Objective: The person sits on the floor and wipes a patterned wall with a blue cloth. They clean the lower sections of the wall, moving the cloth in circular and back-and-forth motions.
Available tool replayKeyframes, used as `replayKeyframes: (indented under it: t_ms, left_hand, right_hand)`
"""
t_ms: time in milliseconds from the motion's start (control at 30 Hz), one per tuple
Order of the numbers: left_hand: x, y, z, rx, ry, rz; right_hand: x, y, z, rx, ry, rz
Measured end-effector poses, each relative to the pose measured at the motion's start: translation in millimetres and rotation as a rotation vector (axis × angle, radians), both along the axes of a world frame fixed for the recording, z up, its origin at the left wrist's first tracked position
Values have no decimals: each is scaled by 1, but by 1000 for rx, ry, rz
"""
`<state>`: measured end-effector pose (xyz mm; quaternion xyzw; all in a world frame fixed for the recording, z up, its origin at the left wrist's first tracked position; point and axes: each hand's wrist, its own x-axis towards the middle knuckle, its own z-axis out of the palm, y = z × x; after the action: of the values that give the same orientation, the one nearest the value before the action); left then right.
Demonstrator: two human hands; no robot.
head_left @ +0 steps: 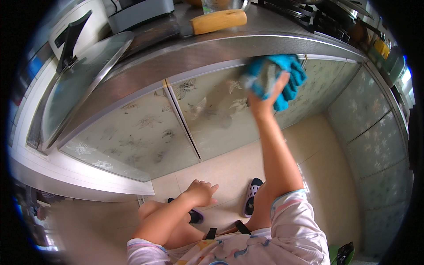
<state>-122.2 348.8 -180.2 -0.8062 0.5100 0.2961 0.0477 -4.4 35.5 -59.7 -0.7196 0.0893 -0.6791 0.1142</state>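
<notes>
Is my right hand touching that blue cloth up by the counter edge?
Touching. The head view shows the right hand gripping the blue cloth, fingers wrapped over it, against the steel counter edge.

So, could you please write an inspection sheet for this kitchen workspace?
Surface: steel countertop edge, blurred where it is wiped.
Job's things: blue cloth pressed at the counter edge above the patterned cabinet doors.
Clutter: knife with wooden handle, glass lid, stove.
Hands: right hand grips the cloth; left hand empty, over the knee.
Cables: nothing seen.
Surroundings: beige tiled floor, slippers.
</notes>
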Motion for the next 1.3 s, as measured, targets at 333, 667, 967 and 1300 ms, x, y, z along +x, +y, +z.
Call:
replayKeyframes:
  t_ms: [333,667,967,1300]
  left_hand:
    - [30,-40,-50,-90,86,-6]
    - [23,-46,-27,8,69,19]
    - [23,8,2,-30,62,160]
    - [15,44,3,49,69,170]
  right_hand:
    - [-15,171,40,-332,175,596]
    - [-6,10,-32,-455,297,496]
    - [1,-83,-92,514,6,431]
    - [43,33,-23,924,-369,861]
